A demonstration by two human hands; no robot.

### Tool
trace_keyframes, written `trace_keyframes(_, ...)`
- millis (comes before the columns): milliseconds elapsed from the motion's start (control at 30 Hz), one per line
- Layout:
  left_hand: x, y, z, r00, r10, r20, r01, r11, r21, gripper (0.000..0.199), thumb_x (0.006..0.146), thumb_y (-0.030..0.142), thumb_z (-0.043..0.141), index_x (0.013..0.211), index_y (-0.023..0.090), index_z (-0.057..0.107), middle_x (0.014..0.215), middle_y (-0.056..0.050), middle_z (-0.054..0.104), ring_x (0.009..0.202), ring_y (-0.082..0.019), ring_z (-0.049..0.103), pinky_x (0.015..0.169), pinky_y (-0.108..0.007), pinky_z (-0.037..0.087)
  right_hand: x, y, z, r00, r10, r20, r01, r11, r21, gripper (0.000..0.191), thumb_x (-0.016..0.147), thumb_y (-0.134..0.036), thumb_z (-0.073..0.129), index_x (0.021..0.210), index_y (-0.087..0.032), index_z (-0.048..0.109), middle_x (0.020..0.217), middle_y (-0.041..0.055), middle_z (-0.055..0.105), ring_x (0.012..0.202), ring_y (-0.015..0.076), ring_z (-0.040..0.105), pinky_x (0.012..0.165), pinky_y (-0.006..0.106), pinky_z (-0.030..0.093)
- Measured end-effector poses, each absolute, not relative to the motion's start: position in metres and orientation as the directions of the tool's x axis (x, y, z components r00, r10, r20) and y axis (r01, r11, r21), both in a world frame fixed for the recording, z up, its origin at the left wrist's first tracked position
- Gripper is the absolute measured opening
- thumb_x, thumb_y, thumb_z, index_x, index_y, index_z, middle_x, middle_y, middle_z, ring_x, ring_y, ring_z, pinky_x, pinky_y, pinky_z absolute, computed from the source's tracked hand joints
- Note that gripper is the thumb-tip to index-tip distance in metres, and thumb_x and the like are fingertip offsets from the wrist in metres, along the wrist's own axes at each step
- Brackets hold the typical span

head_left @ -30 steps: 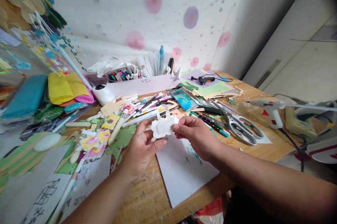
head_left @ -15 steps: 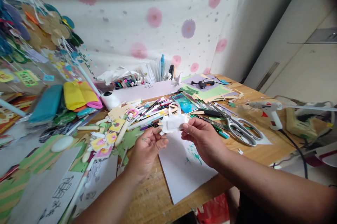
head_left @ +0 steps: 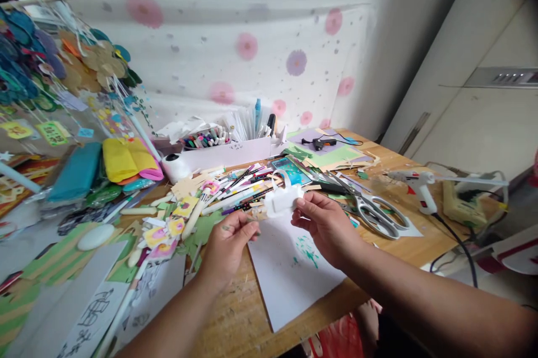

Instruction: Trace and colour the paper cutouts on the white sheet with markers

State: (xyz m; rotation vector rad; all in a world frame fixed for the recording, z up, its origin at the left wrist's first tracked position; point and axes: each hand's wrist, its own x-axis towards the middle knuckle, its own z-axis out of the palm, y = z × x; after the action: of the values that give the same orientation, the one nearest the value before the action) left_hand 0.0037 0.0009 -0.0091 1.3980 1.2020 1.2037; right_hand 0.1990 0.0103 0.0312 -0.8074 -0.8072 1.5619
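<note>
My right hand [head_left: 325,226] pinches a small white bag-shaped piece [head_left: 283,201] by its right end, thumb in front. A thin white loop like a handle stands up from its top edge. Just left of it is my left hand [head_left: 231,240], thumb and forefinger pressed together, apart from the white piece. Whatever may be between those fingertips is too small to make out. Below both hands lies a sheet of white paper [head_left: 290,279] with green marks on it.
Behind my hands are scattered pens [head_left: 235,190] and a phone [head_left: 290,172]. Scissors [head_left: 380,215] and a white glue gun [head_left: 420,184] lie to the right. A long pen box [head_left: 229,153] stands at the back. Painted flower cutouts [head_left: 163,237] and striped paper [head_left: 54,257] lie left.
My left hand has drawn a little left, away from the white piece. The white piece, in my right hand, is slightly turned. The whole view has shifted with my head.
</note>
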Motion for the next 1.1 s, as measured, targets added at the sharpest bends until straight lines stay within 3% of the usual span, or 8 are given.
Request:
trace_keyframes(300,-0.006,0.009,-0.002,-0.185,0.978,0.096,-0.090,-0.114,0.989,0.027,0.091,0.036,0.055,0.109,0.015,0.058,0.106,-0.006,0.061,0.089,-0.018,0.062,0.078,-0.038,0.052,0.209,0.013,0.025,-0.178,0.980,-0.089,-0.513,-0.169,-0.841,0.019,0.071,-0.027,0.078,0.064,-0.017,0.062,0.060,-0.0029,0.058,0.059,0.0101,0.052,0.066,0.028,0.044)
trace_keyframes(400,-0.001,0.003,0.001,-0.116,0.991,0.073,-0.187,-0.094,0.978,0.032,0.088,0.045,0.057,0.096,0.014,0.062,0.090,-0.004,0.065,0.082,-0.017,0.062,0.079,-0.038,0.050,0.206,0.014,0.022,-0.206,0.972,-0.111,-0.505,-0.203,-0.839,0.019,0.069,-0.026,0.079,0.066,-0.018,0.063,0.061,-0.0033,0.058,0.059,0.0102,0.052,0.065,0.027,0.043)
trace_keyframes(500,0.009,-0.004,0.006,0.023,0.998,0.059,-0.269,-0.051,0.962,0.039,0.074,0.051,0.070,0.088,0.015,0.067,0.083,-0.005,0.067,0.083,-0.019,0.062,0.082,-0.036,0.047,0.199,0.014,0.019,-0.219,0.965,-0.145,-0.473,-0.235,-0.849,0.021,0.068,-0.029,0.080,0.065,-0.017,0.062,0.060,-0.0025,0.059,0.060,0.0107,0.052,0.065,0.027,0.042)
trace_keyframes(600,0.014,-0.008,0.008,0.079,0.996,0.047,-0.312,-0.020,0.950,0.030,0.068,0.041,0.078,0.081,0.015,0.069,0.081,-0.004,0.068,0.081,-0.018,0.061,0.079,-0.032,0.046,0.192,0.014,0.017,-0.235,0.957,-0.171,-0.435,-0.261,-0.862,0.024,0.068,-0.031,0.079,0.062,-0.017,0.060,0.059,-0.0019,0.059,0.059,0.0108,0.051,0.065,0.027,0.041)
trace_keyframes(767,0.010,-0.005,0.005,-0.012,0.999,0.047,-0.354,-0.048,0.934,0.018,0.072,0.031,0.075,0.071,0.015,0.066,0.071,-0.001,0.065,0.072,-0.014,0.058,0.072,-0.028,0.044,0.191,0.017,0.017,-0.233,0.957,-0.175,-0.425,-0.262,-0.866,0.026,0.068,-0.031,0.079,0.061,-0.017,0.059,0.059,-0.0024,0.057,0.059,0.0108,0.050,0.065,0.027,0.040)
trace_keyframes(900,-0.003,0.002,0.008,-0.098,0.991,0.095,-0.411,-0.127,0.903,0.017,0.080,0.029,0.068,0.078,0.014,0.062,0.076,0.000,0.062,0.072,-0.013,0.058,0.070,-0.029,0.048,0.201,0.028,0.019,-0.149,0.980,-0.134,-0.453,-0.188,-0.871,0.023,0.067,-0.031,0.080,0.064,-0.017,0.061,0.059,-0.0025,0.056,0.059,0.0108,0.049,0.065,0.027,0.040)
trace_keyframes(967,-0.013,0.009,0.008,-0.168,0.979,0.117,-0.433,-0.180,0.883,0.019,0.089,0.032,0.059,0.090,0.014,0.060,0.085,-0.001,0.061,0.074,-0.013,0.059,0.069,-0.031,0.051,0.207,0.032,0.020,-0.112,0.986,-0.121,-0.461,-0.160,-0.873,0.022,0.068,-0.031,0.079,0.065,-0.017,0.062,0.058,-0.0027,0.055,0.058,0.0108,0.048,0.064,0.027,0.041)
trace_keyframes(1100,-0.031,0.025,0.004,-0.302,0.945,0.130,-0.376,-0.243,0.894,0.030,0.092,0.037,0.054,0.112,0.015,0.056,0.107,-0.007,0.061,0.087,-0.018,0.062,0.075,-0.037,0.053,0.220,0.033,0.027,-0.080,0.993,-0.088,-0.482,-0.116,-0.868,0.023,0.067,-0.030,0.079,0.065,-0.017,0.060,0.058,-0.0034,0.054,0.058,0.0101,0.048,0.063,0.026,0.041)
